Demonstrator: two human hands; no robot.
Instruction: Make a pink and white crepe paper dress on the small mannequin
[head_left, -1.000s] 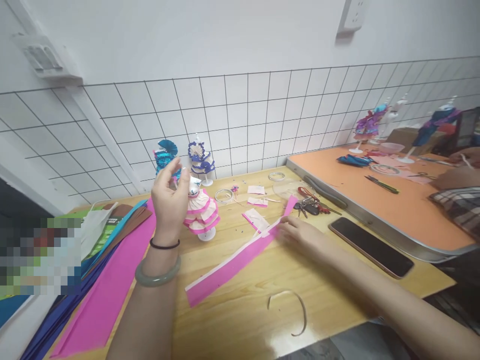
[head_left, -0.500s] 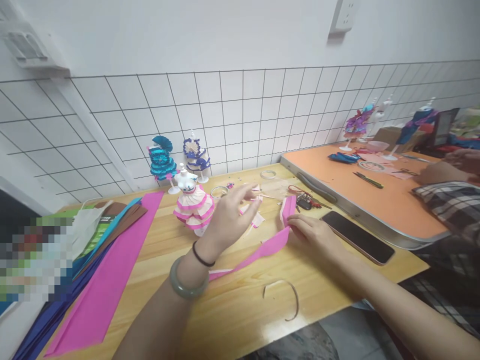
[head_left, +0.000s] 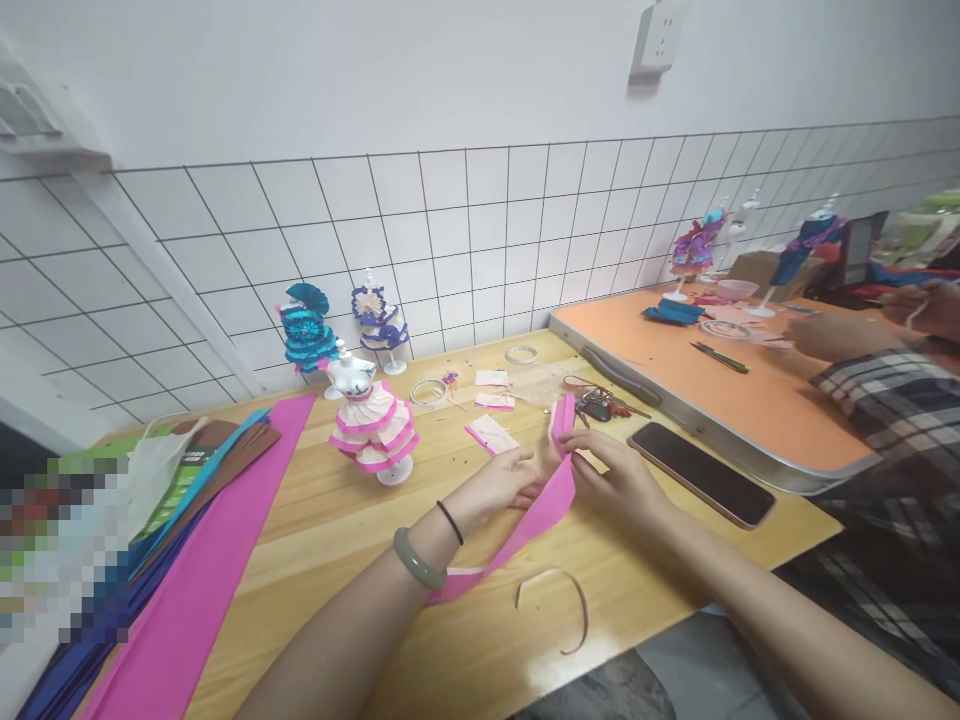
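Note:
A long pink crepe-paper strip (head_left: 541,508) with a pale edge slants over the table, its upper end folded and raised. My right hand (head_left: 619,478) pinches it near the fold. Beside the strip's left edge is my left hand (head_left: 501,488), thumb and fingers apart, its fingertips partly hidden behind the paper. To the left stands a small white dress form (head_left: 375,425) in a tiered cream and pink paper skirt. Cream paper pieces with pink edges (head_left: 491,436) lie beyond my left hand.
A phone (head_left: 701,473) and keys (head_left: 596,408) lie right of my hands. Folded coloured paper (head_left: 247,530) covers the table's left side. A curled thin strip (head_left: 583,605) lies in front. Two dressed forms (head_left: 306,330) stand behind. Another person's hand (head_left: 836,335) rests at the orange table (head_left: 757,400).
My left hand has come down from above the table, rightward to the pink strip. My right hand keeps its pinch on the strip. The view has shifted slightly.

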